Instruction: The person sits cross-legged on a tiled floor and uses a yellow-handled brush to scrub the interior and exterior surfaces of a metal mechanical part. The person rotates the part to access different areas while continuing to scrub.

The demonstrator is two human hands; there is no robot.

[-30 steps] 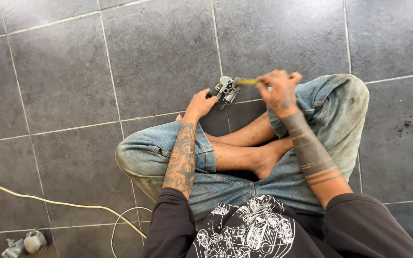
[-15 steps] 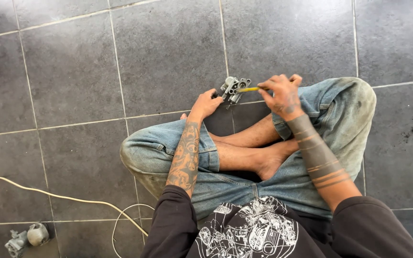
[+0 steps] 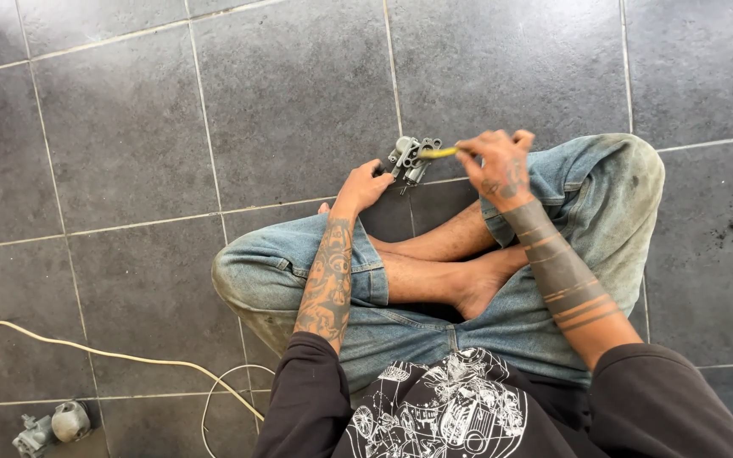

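I sit cross-legged on a dark grey tiled floor. My left hand (image 3: pixel 365 186) grips a small grey metal part (image 3: pixel 411 158), like a carburettor body, and holds it just above the floor in front of my legs. My right hand (image 3: pixel 495 164) is closed on a thin yellow-handled tool (image 3: pixel 437 153). The tool's tip touches the top of the metal part. The two hands are close together, the part between them.
A cream cable (image 3: pixel 103 356) runs across the floor at the lower left and loops near my left knee. Another small grey metal piece (image 3: pixel 53 427) lies at the bottom left corner. Floor tiles (image 3: pixel 299 93) stretch ahead.
The view has shifted slightly, so the hands and part sit a little further left in the picture. The hands keep the same grip; the tool stays at the part.
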